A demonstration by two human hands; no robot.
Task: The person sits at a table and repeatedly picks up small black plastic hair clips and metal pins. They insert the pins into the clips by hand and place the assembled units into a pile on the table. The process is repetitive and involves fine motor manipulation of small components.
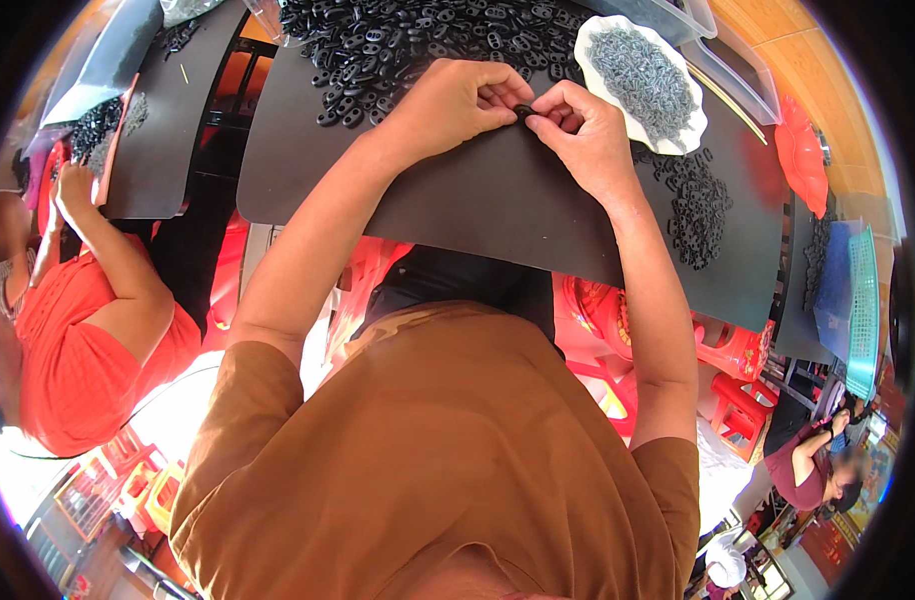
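Observation:
Over the dark table, my left hand [456,103] and my right hand [585,138] meet fingertip to fingertip. Both pinch one small black plastic piece [523,110] between thumb and forefinger; its details are mostly covered. A big heap of black oval pieces with holes [418,35] spreads beyond my left hand. Just right of my right hand stands a white scalloped dish [588,50] filled with tiny clear-grey parts [643,85]. Nearer me on the right lies a smaller pile of black pieces [700,215].
The dark tabletop [458,200] ends close to my body. Clear plastic bins [753,80] and a red tray [803,155] stand at the far right. A turquoise basket [863,310] sits further right. A person in red [108,340] works at another table on the left.

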